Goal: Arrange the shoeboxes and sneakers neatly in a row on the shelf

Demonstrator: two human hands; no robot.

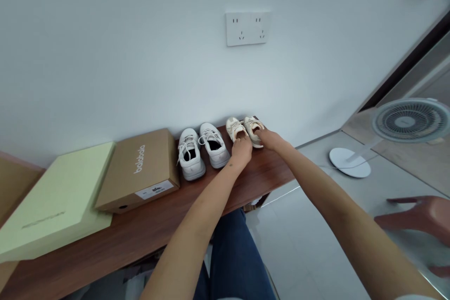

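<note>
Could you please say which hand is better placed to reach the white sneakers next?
Probably the left hand: it is at the left cream shoe, next to the white sneakers, whereas the right hand is at the right cream shoe, farther away.

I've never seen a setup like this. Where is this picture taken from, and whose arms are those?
There is no robot here: the arms belong to a person working with bare hands. The single picture comes from a camera worn on that person's head, looking forward and down.

Along the wooden board by the wall, from left to right, are a pale green box, a brown box, a pair of white shoes and two smaller cream shoes.

The left hand appears to hold the left cream shoe by its heel; the right hand appears to hold the right cream shoe the same way.
</note>
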